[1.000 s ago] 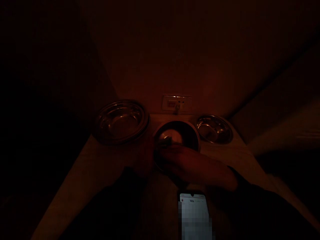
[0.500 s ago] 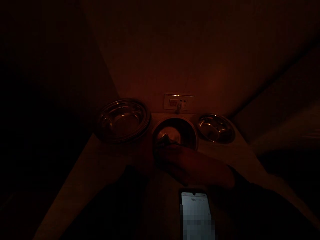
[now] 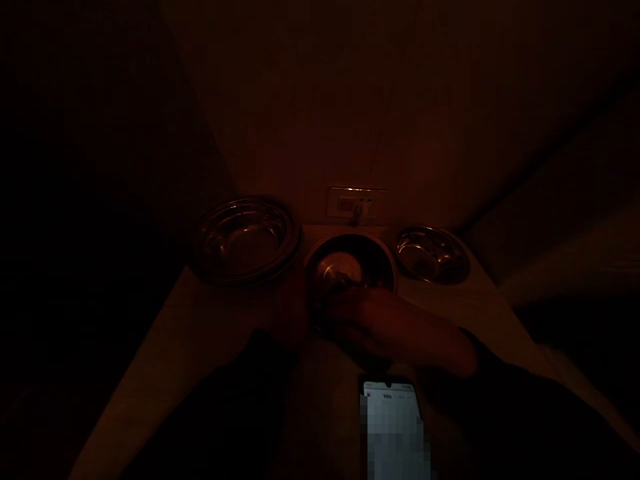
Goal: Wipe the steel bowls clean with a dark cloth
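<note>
The scene is very dark. My right hand (image 3: pixel 400 327) reaches from the right over the near rim of a steel bowl (image 3: pixel 373 257) in the middle of the table. Its fingers are curled inside the bowl around a small shiny thing (image 3: pixel 336 277) that I cannot name. My left hand (image 3: pixel 287 310) is a dim shape against the bowl's left side; its fingers do not show. Both sleeves are dark.
A wide steel plate (image 3: pixel 245 241) sits at the back left and a smaller steel bowl (image 3: pixel 433 255) at the back right. A wall socket (image 3: pixel 356 202) with a plug is behind the middle bowl. A lit phone (image 3: pixel 393 427) lies near me on the pale table (image 3: pixel 190 333).
My right hand has shifted slightly inside the middle bowl, and the shiny thing with it. The picture has grown a little darker. The plates and the phone have stayed put.
</note>
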{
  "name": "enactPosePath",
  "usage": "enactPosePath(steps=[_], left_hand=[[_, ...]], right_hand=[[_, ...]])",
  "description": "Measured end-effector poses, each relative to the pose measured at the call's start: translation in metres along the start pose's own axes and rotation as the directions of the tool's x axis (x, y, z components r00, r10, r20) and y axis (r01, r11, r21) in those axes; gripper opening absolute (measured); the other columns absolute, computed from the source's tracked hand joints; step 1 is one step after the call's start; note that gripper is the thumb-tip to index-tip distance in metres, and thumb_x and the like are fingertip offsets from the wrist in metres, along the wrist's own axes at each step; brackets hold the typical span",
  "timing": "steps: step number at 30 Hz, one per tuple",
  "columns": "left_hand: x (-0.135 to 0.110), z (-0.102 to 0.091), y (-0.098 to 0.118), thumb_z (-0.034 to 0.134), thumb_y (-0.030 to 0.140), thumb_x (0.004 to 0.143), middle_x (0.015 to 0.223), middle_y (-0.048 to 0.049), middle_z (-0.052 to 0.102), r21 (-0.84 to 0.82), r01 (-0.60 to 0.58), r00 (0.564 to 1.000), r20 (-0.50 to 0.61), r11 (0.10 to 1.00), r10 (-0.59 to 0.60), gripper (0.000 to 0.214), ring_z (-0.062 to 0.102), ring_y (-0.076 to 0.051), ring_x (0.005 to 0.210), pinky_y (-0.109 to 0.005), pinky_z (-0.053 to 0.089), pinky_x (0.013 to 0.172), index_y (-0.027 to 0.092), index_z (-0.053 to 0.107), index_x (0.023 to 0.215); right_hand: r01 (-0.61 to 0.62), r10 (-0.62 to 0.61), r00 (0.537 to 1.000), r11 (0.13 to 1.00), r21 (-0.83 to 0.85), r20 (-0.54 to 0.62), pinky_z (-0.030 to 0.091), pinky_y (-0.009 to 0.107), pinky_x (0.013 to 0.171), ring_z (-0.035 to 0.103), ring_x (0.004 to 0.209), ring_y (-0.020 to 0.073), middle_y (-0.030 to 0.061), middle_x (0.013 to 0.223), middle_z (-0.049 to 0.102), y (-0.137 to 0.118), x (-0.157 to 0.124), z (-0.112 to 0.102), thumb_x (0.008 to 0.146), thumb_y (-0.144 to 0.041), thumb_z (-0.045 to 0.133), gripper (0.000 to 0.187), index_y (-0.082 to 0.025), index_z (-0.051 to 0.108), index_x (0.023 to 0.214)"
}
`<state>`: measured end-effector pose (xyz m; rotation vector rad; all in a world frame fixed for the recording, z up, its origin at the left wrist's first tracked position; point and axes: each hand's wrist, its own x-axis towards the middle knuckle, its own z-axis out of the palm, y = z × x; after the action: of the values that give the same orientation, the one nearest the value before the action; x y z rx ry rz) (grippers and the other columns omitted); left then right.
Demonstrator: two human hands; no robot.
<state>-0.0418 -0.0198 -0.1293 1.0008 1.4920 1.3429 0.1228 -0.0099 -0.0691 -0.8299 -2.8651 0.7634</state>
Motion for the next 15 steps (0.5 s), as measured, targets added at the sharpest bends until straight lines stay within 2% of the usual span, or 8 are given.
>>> enactPosePath(steps=[2, 4, 6, 10, 12, 15], left_hand=[[-0.002, 0.000, 0.002, 0.034, 0.054, 0.090, 0.084, -0.0068, 0.072, 0.080, -0.034, 0.999, 0.015, 0.996, 0.033, 0.048, 0.067, -0.023, 0.085, -0.036, 0.053, 0.079, 0.018, 0.066, 0.081], [-0.003, 0.000, 0.002, 0.029, 0.054, 0.091, 0.082, -0.0070, 0.072, 0.104, -0.044, 0.996, 0.083, 0.994, 0.035, 0.052, 0.067, -0.024, 0.083, -0.037, 0.053, 0.078, 0.019, 0.067, 0.080], [-0.004, 0.000, 0.000, 0.030, 0.052, 0.091, 0.086, -0.0075, 0.073, 0.137, -0.039, 0.996, 0.085, 0.990, 0.027, 0.050, 0.067, -0.024, 0.086, -0.038, 0.053, 0.081, 0.019, 0.067, 0.085], [-0.004, 0.000, -0.003, 0.034, 0.048, 0.090, 0.096, -0.0099, 0.072, 0.215, -0.008, 0.999, -0.038, 0.977, 0.017, 0.044, 0.066, -0.027, 0.095, -0.041, 0.051, 0.087, 0.018, 0.066, 0.092], [-0.005, 0.000, 0.000, 0.032, 0.049, 0.091, 0.093, -0.0097, 0.072, 0.222, -0.004, 1.000, -0.010, 0.975, 0.007, 0.046, 0.066, -0.026, 0.091, -0.040, 0.051, 0.085, 0.018, 0.066, 0.090], [-0.005, 0.000, 0.005, 0.030, 0.053, 0.090, 0.081, -0.0075, 0.072, 0.182, -0.018, 0.998, 0.055, 0.983, 0.008, 0.051, 0.067, -0.024, 0.079, -0.037, 0.053, 0.075, 0.019, 0.066, 0.081]], right_hand=[[-0.066, 0.072, 0.995, 0.995, -0.078, 0.067, 0.045, 0.028, 0.075, 0.064, 0.088, 0.0170, 0.0068, 0.098, 0.070, 0.003, -0.004, -0.004, 0.091, -0.014, 0.048, 0.021, -0.017, 0.068, 0.093], [-0.102, 0.115, 0.989, 0.986, -0.134, 0.094, 0.045, 0.029, 0.073, 0.065, 0.083, 0.0175, 0.0065, 0.094, 0.070, 0.005, -0.005, -0.005, 0.090, -0.014, 0.050, 0.020, -0.017, 0.069, 0.090], [-0.090, 0.096, 0.994, 0.989, -0.121, 0.046, 0.046, 0.030, 0.075, 0.065, 0.087, 0.0187, 0.0068, 0.097, 0.070, 0.004, 0.000, -0.001, 0.090, -0.016, 0.051, 0.018, -0.017, 0.068, 0.095], [-0.070, 0.068, 0.988, 0.998, -0.009, -0.139, 0.045, 0.030, 0.084, 0.062, 0.098, 0.0181, 0.0082, 0.108, 0.067, 0.001, 0.012, 0.009, 0.093, -0.019, 0.049, 0.019, -0.016, 0.065, 0.104], [-0.092, 0.088, 0.993, 0.995, -0.036, -0.083, 0.046, 0.029, 0.078, 0.064, 0.091, 0.0178, 0.0067, 0.103, 0.069, 0.001, 0.009, 0.005, 0.091, -0.018, 0.051, 0.017, -0.017, 0.066, 0.099], [-0.129, 0.143, 0.986, 0.979, -0.158, 0.084, 0.044, 0.028, 0.068, 0.065, 0.081, 0.0178, 0.0045, 0.092, 0.070, 0.004, -0.001, -0.006, 0.088, -0.015, 0.053, 0.016, -0.019, 0.068, 0.089]])
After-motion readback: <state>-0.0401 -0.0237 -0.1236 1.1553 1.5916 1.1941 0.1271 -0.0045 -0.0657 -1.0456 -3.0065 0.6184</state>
